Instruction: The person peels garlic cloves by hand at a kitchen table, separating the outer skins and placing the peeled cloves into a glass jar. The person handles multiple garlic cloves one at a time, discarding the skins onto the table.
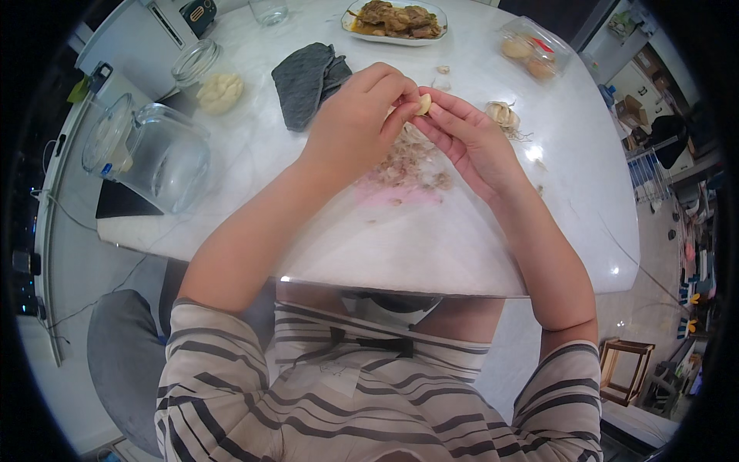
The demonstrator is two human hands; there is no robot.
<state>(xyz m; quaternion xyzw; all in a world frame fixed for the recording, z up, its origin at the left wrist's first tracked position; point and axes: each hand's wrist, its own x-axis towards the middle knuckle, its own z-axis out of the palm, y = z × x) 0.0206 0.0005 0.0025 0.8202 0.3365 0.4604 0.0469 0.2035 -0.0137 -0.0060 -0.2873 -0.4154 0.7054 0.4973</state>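
Note:
Between the fingertips of both hands is a pale garlic clove (425,105). My left hand (364,110) pinches it from the left, my right hand (462,130) from the right. Beneath them, a heap of papery garlic skins (410,161) lies on the white table, partly over a pink patch. To the right of my right hand sits a garlic bulb with roots (503,117). A small clove or piece of garlic (443,70) lies beyond the hands. Pale peeled garlic cloves (220,93) lie grouped at the left, at the open glass jar (197,63).
A dark grey cloth (309,84) lies left of my left hand. A glass pitcher (173,167) stands at the left table edge. Farther back are a dish of cooked meat (395,23), a drinking glass (269,11) and a clear plastic box (534,49) holding round brown food.

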